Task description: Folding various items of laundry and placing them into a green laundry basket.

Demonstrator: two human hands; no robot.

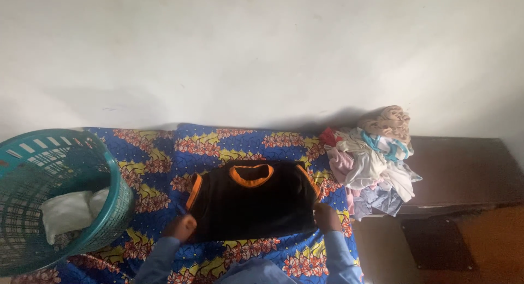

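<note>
A black shirt (251,205) with orange trim at the collar and sleeves lies flat on a bed covered by a blue, yellow and red patterned cloth (164,158). My left hand (180,227) grips the shirt's lower left corner. At the lower right corner, my right hand (327,217) holds the hem. Both arms wear blue sleeves.
A teal plastic laundry basket (112,169) stands at the left on the bed, with white cloth inside. A pile of mixed light-coloured clothes (374,161) sits at the bed's right end. A dark wooden piece of furniture (464,169) lies to the right. A pale wall is behind.
</note>
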